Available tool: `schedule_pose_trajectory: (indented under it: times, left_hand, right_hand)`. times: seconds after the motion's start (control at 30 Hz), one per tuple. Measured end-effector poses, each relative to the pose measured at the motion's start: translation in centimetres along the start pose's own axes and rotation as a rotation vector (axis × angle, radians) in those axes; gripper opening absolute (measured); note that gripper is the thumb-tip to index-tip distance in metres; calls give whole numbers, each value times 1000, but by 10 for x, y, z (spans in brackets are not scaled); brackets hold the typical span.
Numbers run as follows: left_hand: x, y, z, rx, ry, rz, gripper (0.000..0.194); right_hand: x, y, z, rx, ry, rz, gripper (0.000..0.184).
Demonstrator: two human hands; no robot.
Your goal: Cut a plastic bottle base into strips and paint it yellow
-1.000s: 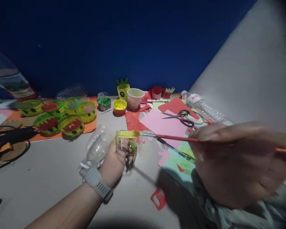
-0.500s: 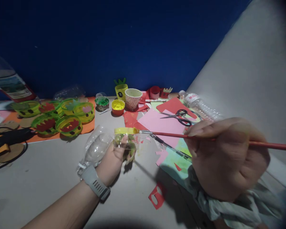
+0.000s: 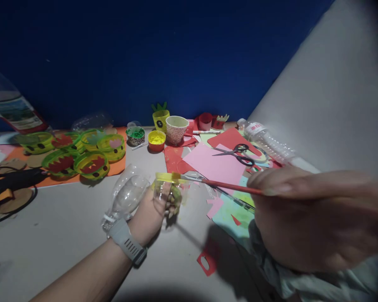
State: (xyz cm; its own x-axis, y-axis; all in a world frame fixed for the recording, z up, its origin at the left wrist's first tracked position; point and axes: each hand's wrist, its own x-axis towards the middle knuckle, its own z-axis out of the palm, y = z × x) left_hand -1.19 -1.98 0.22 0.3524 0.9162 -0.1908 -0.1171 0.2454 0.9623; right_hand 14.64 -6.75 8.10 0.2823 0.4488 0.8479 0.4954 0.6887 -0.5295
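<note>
My left hand [image 3: 153,209], with a grey watch on its wrist, is closed around a clear plastic bottle bottom [image 3: 160,193] whose upper rim is yellow with paint. Some fingers show through the clear wall. My right hand [image 3: 315,218] pinches a paintbrush [image 3: 229,184] with a red handle. Its bristles touch the yellow rim. Just left of my left hand lies a clear cut bottle top [image 3: 130,193]. Behind these stand a small cup of yellow paint [image 3: 156,139] and a cup of green paint [image 3: 135,135].
Several yellow-green painted rings [image 3: 91,165] sit on orange paper at left, beside a black glue gun [image 3: 19,180]. Scissors [image 3: 234,153] lie on pink paper [image 3: 214,163]. A clear bottle [image 3: 267,140] leans at right. A patterned paper cup [image 3: 176,132] stands behind.
My right hand has shifted right and toward me, changing the paintbrush's slant. The bristles have slid slightly left along the rim. The bottle bottom has moved a little right and down.
</note>
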Motion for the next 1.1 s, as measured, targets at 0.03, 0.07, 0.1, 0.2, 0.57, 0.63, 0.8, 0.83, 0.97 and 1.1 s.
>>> schedule_pose_trajectory:
  times: [0.03,0.07,0.1,0.2,0.57,0.63,0.8,0.83,0.97,1.1]
  left_hand:
    - [0,0,0,17,-2,-7,40]
    - [0,0,0,33,-2,-14,41]
    - [0,1,0,46,3,-21,43]
    - [0,4,0,40,34,-15,44]
    - [0,2,-1,-92,8,33,41]
    - [1,2,-3,-96,7,41,42]
    - [3,-2,-13,-59,-13,42,32]
    - [3,-4,-14,-60,-15,48,31]
    - [6,-13,-17,-65,-14,81,31]
    - [6,-19,-19,-51,-12,92,33]
  right_hand:
    - [-1,-1,0,19,0,39,33]
    - [-1,-2,1,48,33,81,32]
    - [0,-4,3,66,85,116,33]
    - [3,-9,10,23,230,163,38]
    - [9,24,4,-64,77,166,10]
    - [11,27,8,-109,-53,296,12]
    - [22,39,41,-201,-389,470,27]
    - [26,44,50,-219,-421,463,27]
    - [45,69,88,-333,-499,368,25]
    - [55,90,118,-467,-578,234,26]
